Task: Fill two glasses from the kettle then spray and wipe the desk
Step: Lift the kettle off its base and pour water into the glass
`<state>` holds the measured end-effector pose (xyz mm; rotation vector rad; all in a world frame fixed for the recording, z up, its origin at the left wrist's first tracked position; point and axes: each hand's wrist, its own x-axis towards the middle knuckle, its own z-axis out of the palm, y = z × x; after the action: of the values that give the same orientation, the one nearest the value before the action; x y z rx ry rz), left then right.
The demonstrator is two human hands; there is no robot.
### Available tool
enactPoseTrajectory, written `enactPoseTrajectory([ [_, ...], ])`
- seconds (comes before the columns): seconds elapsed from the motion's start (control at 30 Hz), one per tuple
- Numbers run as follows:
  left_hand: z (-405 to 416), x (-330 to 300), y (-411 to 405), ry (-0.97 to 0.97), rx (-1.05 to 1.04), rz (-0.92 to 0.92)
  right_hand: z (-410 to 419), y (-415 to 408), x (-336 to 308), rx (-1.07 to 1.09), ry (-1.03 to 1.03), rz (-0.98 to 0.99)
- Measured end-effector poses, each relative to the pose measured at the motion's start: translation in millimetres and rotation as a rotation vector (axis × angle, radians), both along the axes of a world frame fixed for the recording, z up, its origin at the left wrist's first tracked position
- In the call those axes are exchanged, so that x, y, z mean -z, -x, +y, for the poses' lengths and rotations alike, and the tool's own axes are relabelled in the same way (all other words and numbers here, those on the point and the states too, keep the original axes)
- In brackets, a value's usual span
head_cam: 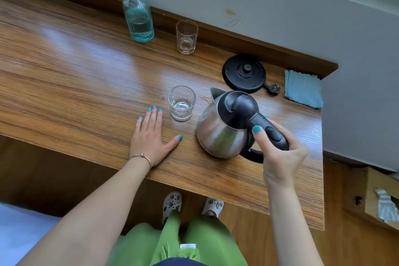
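A steel kettle (218,129) with a black lid and handle stands upright on the wooden desk (75,75), spout pointing toward a short glass (181,103) with a little water in its bottom. My right hand (280,149) grips the kettle's handle. Flat on the desk, fingers spread, my left hand (151,136) rests just left of that glass. A second, taller glass (187,36) stands at the back and looks empty. Beside it is a teal spray bottle (138,17). A folded blue cloth (303,88) lies at the desk's right end.
The kettle's black base (244,73) with its plug (275,89) sits behind the kettle. A small wet patch (206,99) shows near the spout. A wall runs along the desk's back. A cardboard box (375,196) stands on the floor at right.
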<state>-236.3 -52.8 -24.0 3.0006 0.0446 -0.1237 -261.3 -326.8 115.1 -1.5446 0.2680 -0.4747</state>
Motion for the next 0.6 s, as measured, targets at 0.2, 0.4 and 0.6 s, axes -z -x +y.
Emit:
enactPoseTrajectory([
  [0.2,1,-2,0,-0.008,0.004,0.029,1,-2,-18,-0.056,0.077,0.000],
  [0.4,1,-4,0,0.011,-0.008,0.036,-7,-4,-27,-0.084,0.130,0.035],
  [0.6,0,-4,-1,0.005,-0.012,0.049,-5,-8,-40,-0.121,0.188,0.040],
])
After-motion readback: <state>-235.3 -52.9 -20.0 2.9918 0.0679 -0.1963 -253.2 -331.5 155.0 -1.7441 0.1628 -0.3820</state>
